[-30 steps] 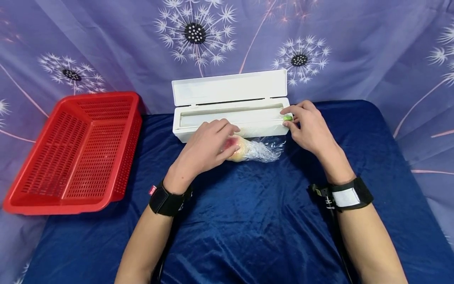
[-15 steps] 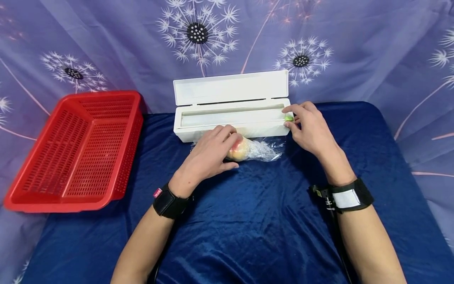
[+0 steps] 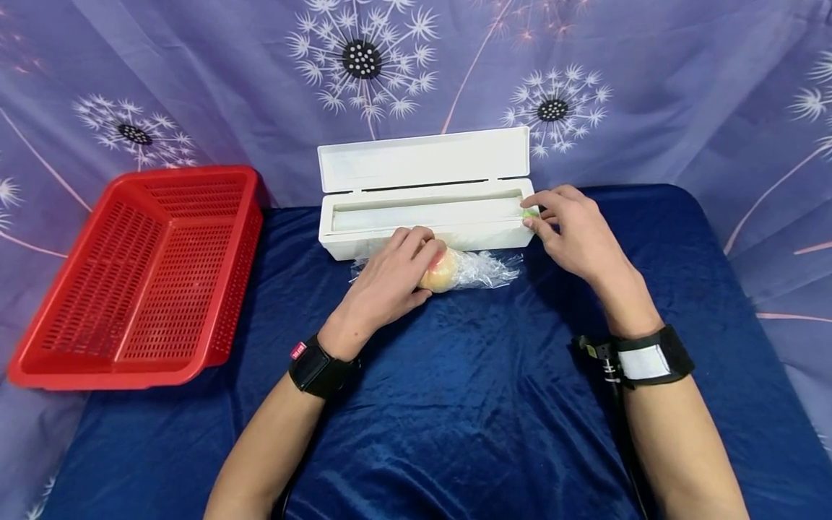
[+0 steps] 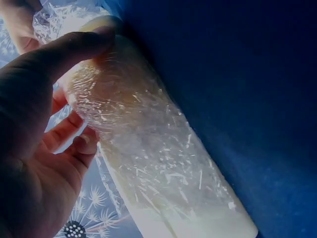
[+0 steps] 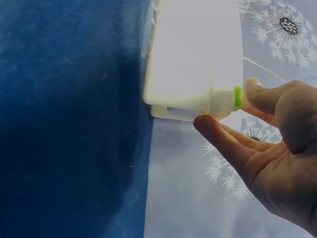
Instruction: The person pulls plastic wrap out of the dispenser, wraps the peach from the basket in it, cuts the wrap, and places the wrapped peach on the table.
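A white plastic-wrap dispenser box [image 3: 364, 249] stands with its lid [image 3: 425, 162] raised and a roll of wrap [image 3: 422, 215] inside. Against its front lies a red-and-yellow peach-like fruit [image 3: 440, 273] covered in crinkled cling film [image 3: 484, 271]. My left hand [image 3: 386, 278] grips the fruit from the left, fingers over the top and thumb on the near side. In the left wrist view, the thumb presses the film-covered fruit [image 4: 94, 91]. My right hand [image 3: 572, 227] pinches around the green slide cutter [image 5: 238, 97] at the box's right end, thumb and forefinger on either side.
A red perforated basket [image 3: 221, 318] sits on the left of the table. Dark blue velvet cloth [image 3: 455, 404] covers the table. A purple dandelion-print curtain [image 3: 247, 72] hangs behind the box.
My left hand has shifted slightly right and closed around the fruit, its thumb moving nearer the table. The fruit has turned a little. My right hand stays at the box end, moving slightly right.
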A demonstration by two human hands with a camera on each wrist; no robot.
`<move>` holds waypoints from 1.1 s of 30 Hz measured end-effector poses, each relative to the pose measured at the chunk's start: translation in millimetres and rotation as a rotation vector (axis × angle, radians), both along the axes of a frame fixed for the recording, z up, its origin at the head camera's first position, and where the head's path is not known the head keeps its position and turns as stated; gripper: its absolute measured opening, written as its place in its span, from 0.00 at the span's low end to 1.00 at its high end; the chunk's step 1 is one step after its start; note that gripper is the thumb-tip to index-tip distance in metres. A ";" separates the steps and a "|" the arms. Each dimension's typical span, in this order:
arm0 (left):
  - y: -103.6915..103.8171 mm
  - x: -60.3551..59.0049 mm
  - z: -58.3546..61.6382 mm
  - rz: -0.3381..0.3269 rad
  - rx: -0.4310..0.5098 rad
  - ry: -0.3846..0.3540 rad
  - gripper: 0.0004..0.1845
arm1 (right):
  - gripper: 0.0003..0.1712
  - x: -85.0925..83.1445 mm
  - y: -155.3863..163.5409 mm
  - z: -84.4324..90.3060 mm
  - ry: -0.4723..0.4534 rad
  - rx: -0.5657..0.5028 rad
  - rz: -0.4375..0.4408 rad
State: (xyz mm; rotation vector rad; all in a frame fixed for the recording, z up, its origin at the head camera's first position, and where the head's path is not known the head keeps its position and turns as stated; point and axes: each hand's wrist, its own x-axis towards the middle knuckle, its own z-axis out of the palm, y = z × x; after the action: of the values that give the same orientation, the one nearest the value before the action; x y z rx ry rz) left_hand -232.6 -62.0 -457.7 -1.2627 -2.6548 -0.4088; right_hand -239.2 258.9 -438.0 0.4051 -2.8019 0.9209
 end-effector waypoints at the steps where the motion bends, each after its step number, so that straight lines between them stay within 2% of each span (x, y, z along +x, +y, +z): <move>1: -0.3 -0.4 -0.1 -0.002 0.004 -0.001 0.37 | 0.15 -0.1 0.4 1.5 0.000 0.008 0.004; 8: -2.2 -2.1 -1.1 -0.012 0.037 -0.022 0.37 | 0.18 2.5 -2.0 8.4 0.018 0.078 0.011; 10: -2.5 -2.7 -1.0 -0.018 0.049 -0.029 0.38 | 0.19 4.2 -4.4 9.3 0.057 0.075 -0.005; 15: -3.3 -3.7 0.6 -0.027 0.062 -0.047 0.39 | 0.20 8.2 -13.3 14.9 0.222 0.047 -0.042; 18: -4.1 -3.4 3.3 -0.017 0.057 -0.074 0.39 | 0.21 11.2 -22.2 19.8 0.299 0.045 0.037; 21: -4.8 -2.9 6.0 0.000 0.050 -0.098 0.40 | 0.23 16.5 -35.8 23.4 0.321 0.049 0.170; 24: -5.6 -2.7 7.4 0.008 0.053 -0.107 0.40 | 0.26 24.3 -53.0 24.9 0.301 0.072 0.283; 27: -6.2 -2.8 8.0 0.009 0.067 -0.122 0.41 | 0.28 31.6 -68.6 23.6 0.260 0.099 0.361; 33: -7.2 -2.5 9.4 0.026 0.095 -0.200 0.41 | 0.38 39.2 -86.4 14.4 0.172 0.137 0.430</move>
State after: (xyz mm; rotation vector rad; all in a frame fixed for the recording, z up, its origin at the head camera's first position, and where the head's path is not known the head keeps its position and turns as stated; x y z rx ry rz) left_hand -235.2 -69.2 -448.3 -1.2156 -2.7727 -0.6831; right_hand -200.0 172.5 -423.6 1.0837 -2.6720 0.7203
